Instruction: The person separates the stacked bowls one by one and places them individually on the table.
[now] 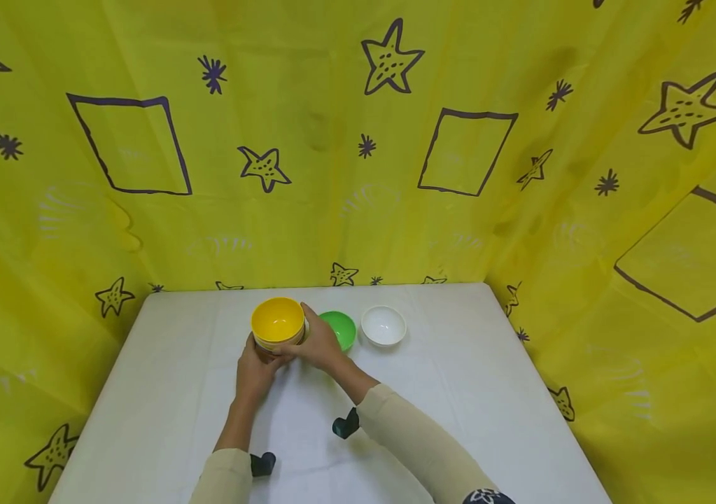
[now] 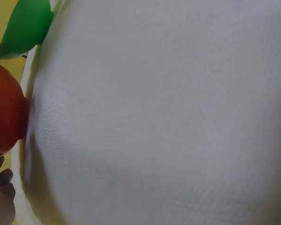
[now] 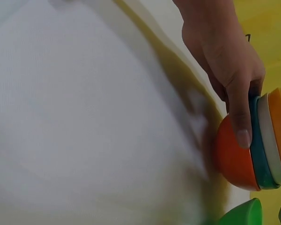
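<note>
A stack of nested bowls stands toward the back left, the yellow bowl on top. Below it, the right wrist view shows an orange bowl, a white bowl, a teal bowl and a red-orange bowl at the bottom. My left hand grips the stack low on its left, thumb across the red-orange bowl's rim. My right hand holds the stack higher up from the right, thumb at the front. The red-orange bowl's base is close to the cloth.
A green bowl sits just right of the stack, partly behind my right hand. Beside it is a white bowl. A white cloth covers the table, and a yellow patterned curtain hangs around the back and sides.
</note>
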Available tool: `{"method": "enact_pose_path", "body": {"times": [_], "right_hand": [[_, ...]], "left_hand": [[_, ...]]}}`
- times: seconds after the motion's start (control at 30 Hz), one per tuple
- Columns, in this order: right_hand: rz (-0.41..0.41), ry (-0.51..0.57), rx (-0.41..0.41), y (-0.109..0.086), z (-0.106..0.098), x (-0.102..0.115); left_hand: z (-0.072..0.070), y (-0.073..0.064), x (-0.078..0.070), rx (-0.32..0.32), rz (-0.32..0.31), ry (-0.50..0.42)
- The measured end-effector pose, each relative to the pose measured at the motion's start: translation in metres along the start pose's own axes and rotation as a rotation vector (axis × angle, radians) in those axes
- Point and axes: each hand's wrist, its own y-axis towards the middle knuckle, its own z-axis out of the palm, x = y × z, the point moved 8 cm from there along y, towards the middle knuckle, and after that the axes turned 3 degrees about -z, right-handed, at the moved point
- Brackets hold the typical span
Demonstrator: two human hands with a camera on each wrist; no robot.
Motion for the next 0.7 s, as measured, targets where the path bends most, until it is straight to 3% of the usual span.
{"method": "enact_pose_path", "body": {"times": [0.47,0.7], "right_hand": [[-0.015,-0.028,-0.057,0.0037,0.0028,0.0073],[-0.037,-0.046,-0.07,0.0066,0.0029,0.0097]], "left_hand": [[0.0034,-0.0002,0.0038,0.034,-0.02,0.0],[0.0014,0.0001,0.0023,0.009,-0.004,-0.007]]}}
